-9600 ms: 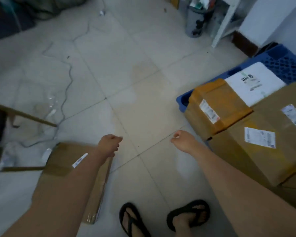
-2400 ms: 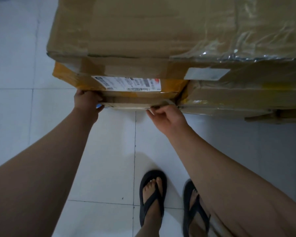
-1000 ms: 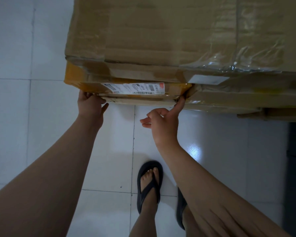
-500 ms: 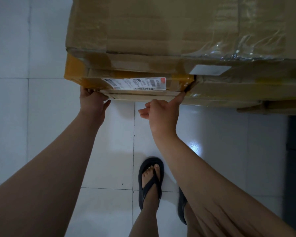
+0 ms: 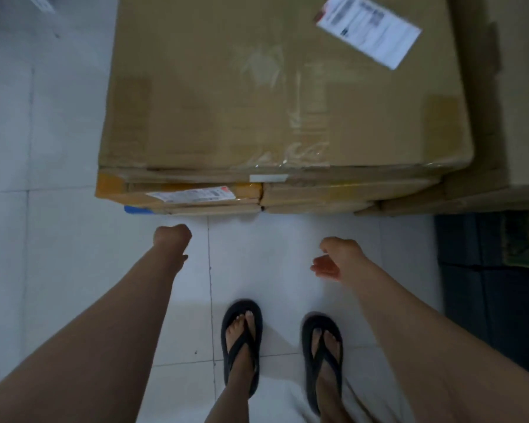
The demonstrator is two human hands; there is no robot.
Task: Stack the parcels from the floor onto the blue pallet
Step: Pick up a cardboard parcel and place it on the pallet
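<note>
A large flat cardboard parcel (image 5: pixel 272 87) with a white label at its far right lies on top of the stack. Under its near edge sit a yellow-taped parcel (image 5: pixel 177 193) with a label and a plain brown parcel (image 5: pixel 342 195) beside it. Only a small corner of the blue pallet (image 5: pixel 136 210) shows below the stack at the left. My left hand (image 5: pixel 171 236) hangs curled into a fist just in front of the stack, touching nothing. My right hand (image 5: pixel 336 257) is held loose with fingers apart, also off the parcels.
More cardboard boxes (image 5: pixel 501 117) stand to the right of the stack. A dark mat or crate (image 5: pixel 489 285) lies on the floor at the right. White tiled floor (image 5: pixel 58 254) spreads to the left and under my sandalled feet (image 5: pixel 242 340).
Both hands have let go of the yellow-taped parcel's lower edge and drawn back toward me. The view has risen, showing the top of the big parcel.
</note>
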